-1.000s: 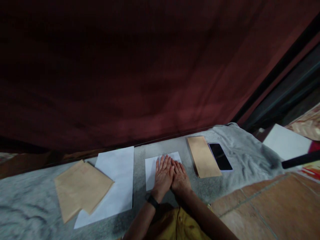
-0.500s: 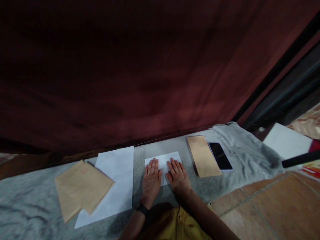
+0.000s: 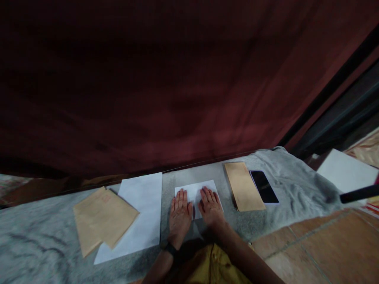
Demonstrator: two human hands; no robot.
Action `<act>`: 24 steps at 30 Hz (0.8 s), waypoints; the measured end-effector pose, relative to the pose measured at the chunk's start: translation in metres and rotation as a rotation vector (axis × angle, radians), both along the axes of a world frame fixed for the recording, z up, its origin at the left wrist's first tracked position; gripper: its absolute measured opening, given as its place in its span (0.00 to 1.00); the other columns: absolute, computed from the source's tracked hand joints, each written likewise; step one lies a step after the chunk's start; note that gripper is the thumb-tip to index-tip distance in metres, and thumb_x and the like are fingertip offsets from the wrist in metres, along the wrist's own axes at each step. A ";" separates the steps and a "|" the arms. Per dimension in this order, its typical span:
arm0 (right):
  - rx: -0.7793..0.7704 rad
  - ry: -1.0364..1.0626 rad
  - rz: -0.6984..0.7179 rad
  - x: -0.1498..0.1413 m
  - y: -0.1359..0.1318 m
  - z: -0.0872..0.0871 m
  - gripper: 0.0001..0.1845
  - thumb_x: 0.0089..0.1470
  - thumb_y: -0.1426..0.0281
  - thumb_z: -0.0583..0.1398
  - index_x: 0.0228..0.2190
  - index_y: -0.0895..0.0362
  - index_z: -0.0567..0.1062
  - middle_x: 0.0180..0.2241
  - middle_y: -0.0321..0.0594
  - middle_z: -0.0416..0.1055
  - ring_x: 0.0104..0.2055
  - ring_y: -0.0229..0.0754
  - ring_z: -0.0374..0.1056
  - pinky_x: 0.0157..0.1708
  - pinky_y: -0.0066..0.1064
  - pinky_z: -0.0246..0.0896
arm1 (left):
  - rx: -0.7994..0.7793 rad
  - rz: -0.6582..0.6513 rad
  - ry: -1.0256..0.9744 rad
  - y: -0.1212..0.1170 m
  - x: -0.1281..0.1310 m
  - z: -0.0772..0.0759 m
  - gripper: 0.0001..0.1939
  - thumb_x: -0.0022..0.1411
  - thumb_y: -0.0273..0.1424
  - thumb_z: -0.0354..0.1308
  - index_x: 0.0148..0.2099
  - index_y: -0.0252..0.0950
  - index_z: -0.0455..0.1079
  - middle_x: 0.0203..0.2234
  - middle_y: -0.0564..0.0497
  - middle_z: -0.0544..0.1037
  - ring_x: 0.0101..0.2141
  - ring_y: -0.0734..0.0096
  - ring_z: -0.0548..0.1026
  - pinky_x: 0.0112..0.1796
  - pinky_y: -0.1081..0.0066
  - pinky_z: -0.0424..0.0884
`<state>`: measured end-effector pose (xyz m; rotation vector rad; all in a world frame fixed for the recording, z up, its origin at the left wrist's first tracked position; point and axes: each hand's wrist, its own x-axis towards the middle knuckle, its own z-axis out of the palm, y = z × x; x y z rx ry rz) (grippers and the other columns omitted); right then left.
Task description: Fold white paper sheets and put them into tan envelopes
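Observation:
A small white sheet of paper [image 3: 194, 191] lies in front of me on the grey cloth, partly covered by my palms. My left hand [image 3: 180, 215] rests flat on its left part, fingers stretched out and pointing away from me. On the right part my right hand [image 3: 211, 207] is pressed flat too, fingers extended. Neither hand grips anything. To the left are larger white sheets [image 3: 145, 213], with brown envelopes [image 3: 103, 221] overlapping them. A stack of brown envelopes [image 3: 244, 187] lies to the right of my right hand.
A phone [image 3: 264, 187] with a pale purple edge lies beside the right envelope stack. The narrow surface is draped in grey cloth [image 3: 299, 185], with a dark red curtain [image 3: 183, 98] behind it. Tiled floor [image 3: 328, 244] and a white board-like object [image 3: 348, 171] are at right.
The view has shifted slightly, so everything appears a little further right. My right hand has slid slightly closer to the left one; both remain flat on the paper.

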<state>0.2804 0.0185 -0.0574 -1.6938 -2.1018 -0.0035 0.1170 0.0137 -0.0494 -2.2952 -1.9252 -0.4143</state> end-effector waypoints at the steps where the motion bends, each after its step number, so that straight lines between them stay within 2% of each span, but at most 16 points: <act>1: -0.007 -0.003 0.012 -0.005 0.004 0.001 0.27 0.68 0.65 0.51 0.65 0.58 0.65 0.67 0.46 0.60 0.69 0.51 0.56 0.67 0.47 0.48 | 0.000 -0.002 0.002 0.000 0.000 0.000 0.28 0.73 0.33 0.40 0.71 0.30 0.56 0.68 0.39 0.62 0.69 0.58 0.57 0.66 0.52 0.57; 5: -0.017 -0.025 0.118 -0.018 0.016 0.003 0.27 0.69 0.64 0.51 0.66 0.55 0.64 0.68 0.43 0.58 0.69 0.49 0.55 0.67 0.47 0.48 | -0.006 -0.007 0.025 0.000 0.000 -0.002 0.29 0.71 0.30 0.40 0.71 0.29 0.56 0.68 0.39 0.62 0.69 0.57 0.56 0.66 0.50 0.57; 8: -0.004 -0.027 0.146 -0.019 0.019 0.001 0.26 0.69 0.61 0.53 0.65 0.54 0.65 0.68 0.43 0.59 0.69 0.49 0.55 0.67 0.48 0.48 | -0.018 -0.011 0.034 0.000 0.000 -0.002 0.29 0.71 0.30 0.41 0.70 0.28 0.57 0.69 0.38 0.61 0.69 0.56 0.56 0.66 0.51 0.56; 12: 0.002 -0.046 0.124 -0.011 0.018 -0.003 0.26 0.69 0.64 0.52 0.65 0.53 0.64 0.68 0.44 0.58 0.69 0.49 0.54 0.67 0.48 0.47 | -0.019 0.001 0.024 -0.001 0.001 0.000 0.28 0.73 0.33 0.41 0.71 0.29 0.56 0.69 0.39 0.60 0.69 0.57 0.56 0.66 0.52 0.56; 16: 0.008 -0.052 0.075 0.000 0.015 -0.007 0.27 0.69 0.61 0.52 0.66 0.53 0.64 0.69 0.45 0.58 0.69 0.50 0.55 0.67 0.47 0.47 | -0.003 0.010 0.008 -0.001 0.001 0.002 0.28 0.73 0.34 0.41 0.71 0.30 0.56 0.69 0.40 0.61 0.69 0.59 0.57 0.66 0.53 0.57; 24: 0.124 -0.071 -0.002 0.025 0.007 -0.018 0.29 0.69 0.61 0.52 0.67 0.56 0.61 0.70 0.52 0.53 0.69 0.56 0.55 0.66 0.50 0.48 | -0.022 0.011 0.019 -0.001 0.000 0.001 0.28 0.73 0.33 0.41 0.71 0.27 0.56 0.69 0.39 0.60 0.69 0.58 0.57 0.66 0.53 0.57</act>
